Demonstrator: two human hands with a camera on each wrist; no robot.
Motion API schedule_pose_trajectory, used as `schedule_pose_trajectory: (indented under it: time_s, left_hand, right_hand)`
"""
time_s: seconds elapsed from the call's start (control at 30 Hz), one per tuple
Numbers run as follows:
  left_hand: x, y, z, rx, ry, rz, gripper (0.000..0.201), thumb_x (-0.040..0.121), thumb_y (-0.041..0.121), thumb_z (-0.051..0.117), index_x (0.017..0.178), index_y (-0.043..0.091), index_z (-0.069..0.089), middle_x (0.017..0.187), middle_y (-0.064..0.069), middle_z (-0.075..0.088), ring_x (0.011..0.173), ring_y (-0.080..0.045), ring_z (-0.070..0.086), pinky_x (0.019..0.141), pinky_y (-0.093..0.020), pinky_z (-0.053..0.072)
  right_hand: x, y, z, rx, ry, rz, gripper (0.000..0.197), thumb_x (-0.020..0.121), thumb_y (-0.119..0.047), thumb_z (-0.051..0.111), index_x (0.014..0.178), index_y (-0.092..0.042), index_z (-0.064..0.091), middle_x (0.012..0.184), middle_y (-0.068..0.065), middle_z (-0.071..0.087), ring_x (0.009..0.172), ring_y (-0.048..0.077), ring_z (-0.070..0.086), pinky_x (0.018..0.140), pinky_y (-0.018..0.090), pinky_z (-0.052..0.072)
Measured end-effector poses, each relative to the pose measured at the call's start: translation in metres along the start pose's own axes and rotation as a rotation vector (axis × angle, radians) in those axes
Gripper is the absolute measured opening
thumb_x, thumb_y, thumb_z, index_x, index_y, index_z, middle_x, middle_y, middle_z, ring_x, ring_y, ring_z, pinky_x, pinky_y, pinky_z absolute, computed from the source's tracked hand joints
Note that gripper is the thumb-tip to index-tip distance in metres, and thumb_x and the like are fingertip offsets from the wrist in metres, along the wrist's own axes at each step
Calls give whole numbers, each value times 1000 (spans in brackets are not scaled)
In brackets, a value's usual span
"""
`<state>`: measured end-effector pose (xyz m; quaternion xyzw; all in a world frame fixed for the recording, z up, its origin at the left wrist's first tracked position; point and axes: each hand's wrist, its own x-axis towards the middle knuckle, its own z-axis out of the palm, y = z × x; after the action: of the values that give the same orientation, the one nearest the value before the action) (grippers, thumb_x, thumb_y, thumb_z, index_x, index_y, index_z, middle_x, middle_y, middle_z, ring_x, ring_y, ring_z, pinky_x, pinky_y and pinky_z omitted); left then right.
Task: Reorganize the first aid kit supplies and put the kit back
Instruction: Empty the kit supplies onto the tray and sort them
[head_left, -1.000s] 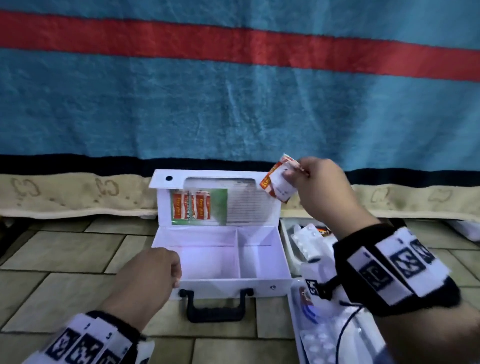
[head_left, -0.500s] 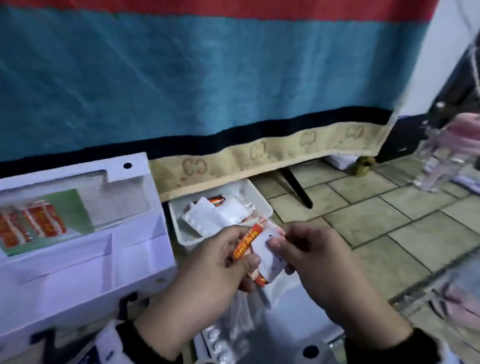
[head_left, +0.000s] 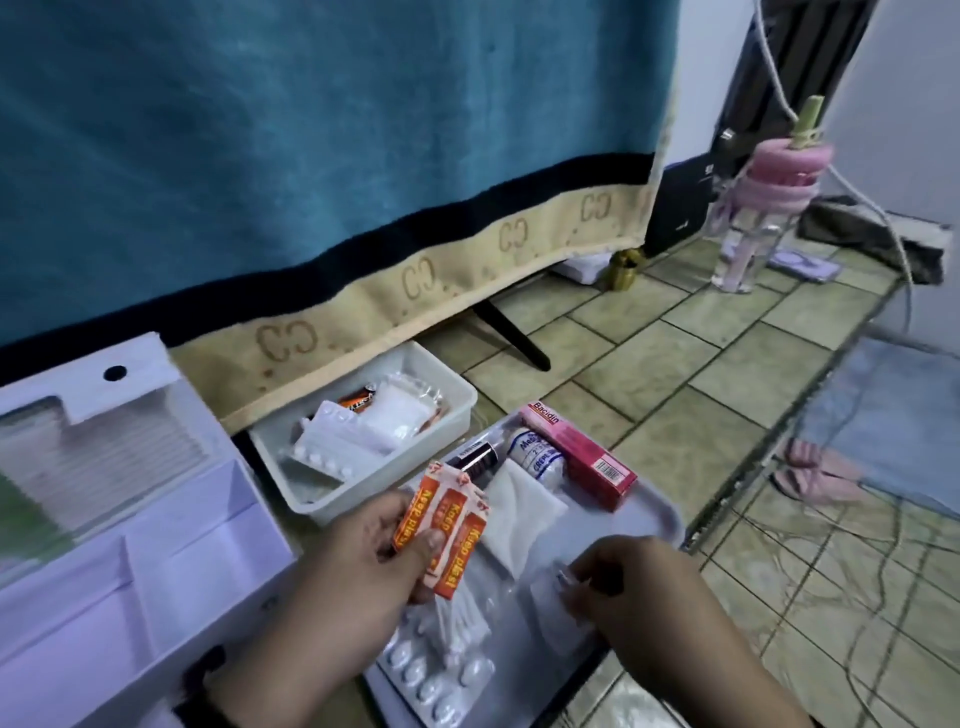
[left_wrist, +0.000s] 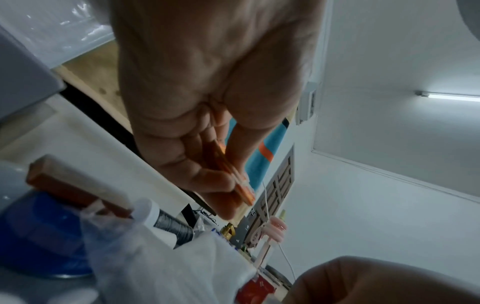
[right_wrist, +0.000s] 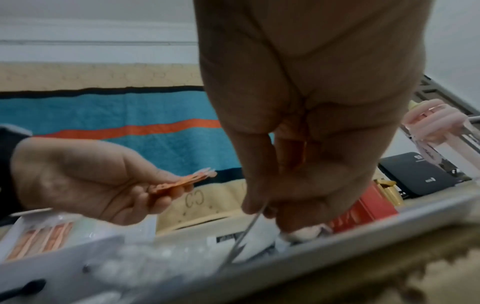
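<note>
A: Nearest, what does each hand hold?

B: The left hand (head_left: 358, 558) pinches a fanned stack of orange-and-white adhesive plaster strips (head_left: 444, 530) between thumb and fingers, above the grey plastic tray (head_left: 657, 512). The right hand (head_left: 631, 587) is curled down into the same tray, its fingertips (right_wrist: 255, 205) pinching a thin flat white packet (head_left: 553, 597) (contents unreadable).

A: Tray contents?

B: White blister packs of round tablets (head_left: 436, 675) at the near end; a folded white gauze pad (head_left: 519, 512) at mid-tray; beyond it a dark small bottle (head_left: 475, 457), a white rolled crepe bandage (head_left: 537, 457) and a pink rectangular carton (head_left: 579, 457) side by side.

A: And the kit?

B: The open white plastic first aid case (head_left: 171, 551) stands left of the tray, lid raised. Behind the tray, a white rectangular plastic bin (head_left: 452, 415) holds further sachets and blister packs.
</note>
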<state>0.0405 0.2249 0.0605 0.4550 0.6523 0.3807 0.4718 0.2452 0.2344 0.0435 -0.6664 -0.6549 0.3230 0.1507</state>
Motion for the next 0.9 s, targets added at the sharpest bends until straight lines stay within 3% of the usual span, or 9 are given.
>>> schedule_pose_trajectory:
  time_s: [0.07, 0.13, 0.23, 0.3, 0.37, 0.43, 0.53, 0.7, 0.9]
  left_hand:
    - [-1, -1, 1, 51, -24, 31, 11, 89, 4, 59, 89, 12, 65, 77, -8, 74, 63, -20, 65, 57, -28, 53]
    - [0, -3, 2, 92, -41, 47, 11, 90, 4, 58, 88, 13, 64, 78, -7, 74, 60, -17, 65, 62, -34, 54]
    - [2, -5, 4, 130, -47, 31, 16, 90, 4, 58, 84, 19, 63, 77, 0, 74, 59, -15, 68, 69, -39, 59]
    - [2, -6, 6, 118, -71, 27, 18, 89, 4, 58, 84, 20, 63, 77, 1, 74, 64, -17, 69, 74, -46, 59]
    - [2, -6, 8, 107, -109, 21, 17, 90, 5, 58, 85, 20, 63, 77, 1, 74, 66, -19, 70, 77, -48, 58]
    - [1, -4, 11, 101, -152, 1, 18, 91, 5, 57, 86, 20, 65, 77, 2, 75, 66, -18, 70, 79, -47, 57]
    - [-3, 1, 17, 115, -243, 0, 17, 91, 6, 56, 89, 20, 66, 79, 0, 75, 64, -15, 69, 80, -50, 57]
    - [-6, 5, 22, 154, -282, 32, 9, 88, 9, 62, 89, 18, 64, 76, 0, 74, 61, -13, 66, 73, -44, 56]
    - [-5, 1, 20, 157, -252, 20, 8, 89, 11, 61, 88, 17, 66, 76, 0, 74, 60, -11, 65, 72, -41, 56]
  right_hand:
    - [-4, 0, 9, -16, 29, 53, 13, 72, -33, 74, 68, -30, 62, 67, -9, 67, 65, -2, 60, 57, 11, 42]
    - [-5, 0, 17, -72, 52, 50, 14, 70, -38, 73, 69, -32, 60, 78, -10, 69, 80, 4, 64, 67, 19, 48]
    - [-9, -2, 27, -183, 56, 1, 16, 77, -41, 65, 90, -32, 67, 93, -9, 65, 93, 10, 63, 69, 23, 43]
    - [-11, -1, 26, -154, 145, -27, 17, 84, -40, 59, 92, -29, 69, 92, -8, 61, 90, 10, 62, 69, 24, 43]
    - [-14, -1, 16, 67, 247, -26, 16, 89, -37, 57, 81, -29, 69, 84, -8, 66, 78, 2, 62, 65, 18, 44]
    - [-16, -7, 8, 388, 204, -2, 11, 89, -31, 60, 80, -32, 67, 76, -7, 70, 64, -1, 61, 56, 11, 42]
    - [-20, -20, 4, 674, 60, 36, 10, 82, -24, 69, 91, -23, 71, 81, 4, 73, 62, 5, 61, 54, 20, 47]
    - [-19, -27, 9, 673, 142, 97, 12, 71, -11, 79, 76, -12, 68, 76, 13, 72, 60, 13, 62, 62, 34, 54]
    - [-20, -28, 7, 851, 80, 83, 13, 73, 5, 73, 75, -8, 71, 61, 7, 68, 52, 9, 60, 48, 14, 45]
